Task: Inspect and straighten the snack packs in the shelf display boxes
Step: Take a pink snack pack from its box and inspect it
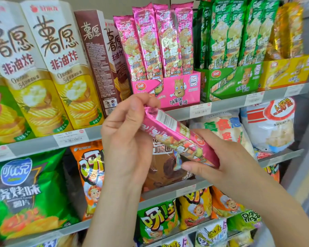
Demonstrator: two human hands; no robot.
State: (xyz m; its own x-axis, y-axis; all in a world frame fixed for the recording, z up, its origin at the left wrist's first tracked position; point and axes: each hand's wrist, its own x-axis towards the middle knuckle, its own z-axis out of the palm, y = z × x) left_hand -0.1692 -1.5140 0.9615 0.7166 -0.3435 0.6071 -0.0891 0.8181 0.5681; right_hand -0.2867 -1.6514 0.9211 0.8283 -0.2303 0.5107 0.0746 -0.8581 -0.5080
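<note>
A long pink snack pack lies slanted in front of the shelves, held at both ends. My left hand pinches its upper left end, just below the pink display box. My right hand grips its lower right end, thumb under the crimped seal. Several more pink packs stand upright in that box. To the right, a green display box holds upright green packs, and a yellow display box holds gold packs.
Tall cream and brown chip cartons fill the top shelf's left side. White shrimp-chip bags sit on the shelf below, right. Green and orange bags crowd the lower shelves. Price tags line the grey shelf rails.
</note>
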